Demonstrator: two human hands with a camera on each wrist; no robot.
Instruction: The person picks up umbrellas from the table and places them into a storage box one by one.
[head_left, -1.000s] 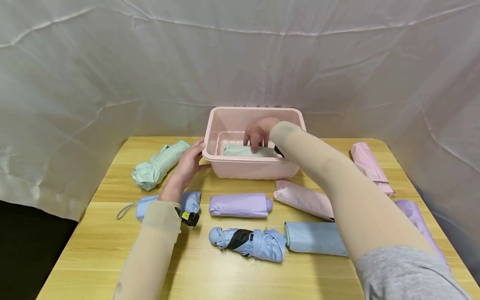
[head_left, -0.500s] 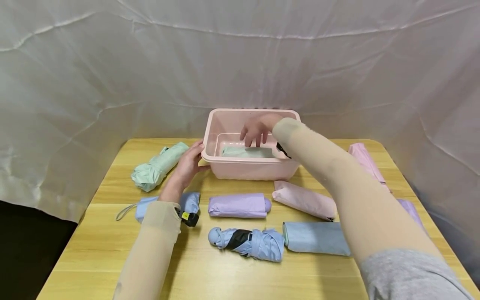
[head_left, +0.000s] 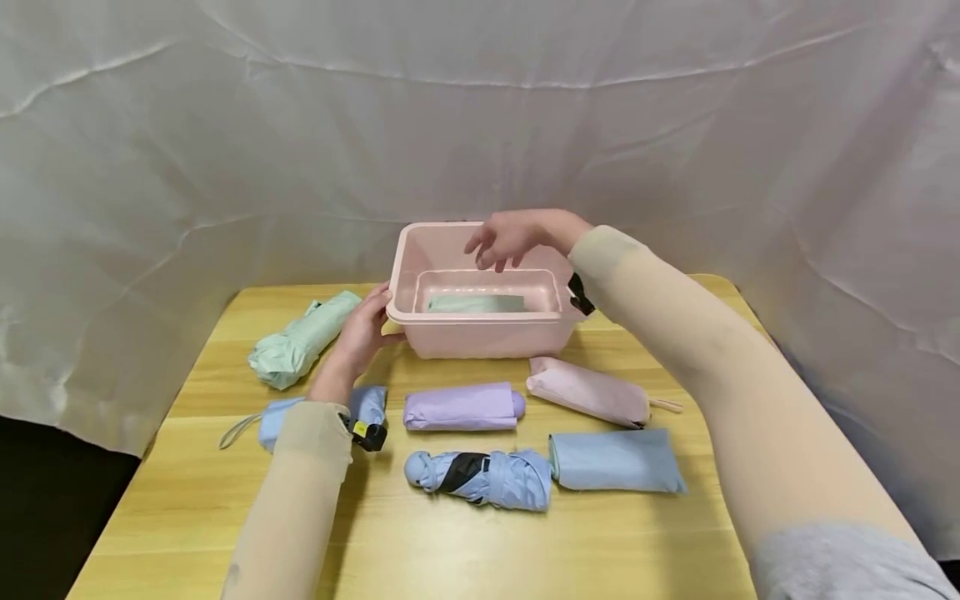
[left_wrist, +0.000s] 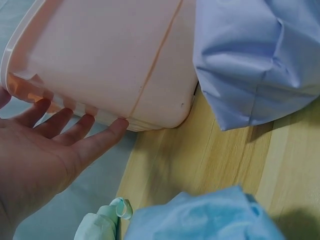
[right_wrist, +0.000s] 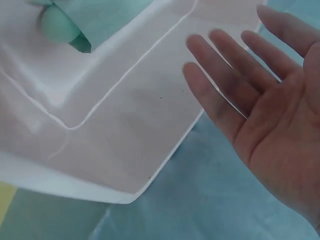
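Observation:
A pink plastic tub (head_left: 480, 333) stands at the back of the wooden table (head_left: 420, 533). A folded mint-green umbrella (head_left: 475, 303) lies inside it, also seen in the right wrist view as the mint umbrella (right_wrist: 95, 20). My left hand (head_left: 365, 332) rests with straight fingers (left_wrist: 75, 135) against the tub's left wall (left_wrist: 115, 55). My right hand (head_left: 510, 236) hovers above the tub, fingers (right_wrist: 225, 80) spread and holding nothing.
Folded umbrellas lie on the table: another mint one (head_left: 300, 340) at left, a blue one (head_left: 360, 408) under my left wrist, a lilac one (head_left: 459, 407), a pink one (head_left: 588, 392), a tied blue one (head_left: 480, 477) and a flat blue one (head_left: 615, 461). White sheeting surrounds the table.
My right hand let go of the mint umbrella inside the tub and rose out above the rim. The view shifted; the left hand stays on the tub.

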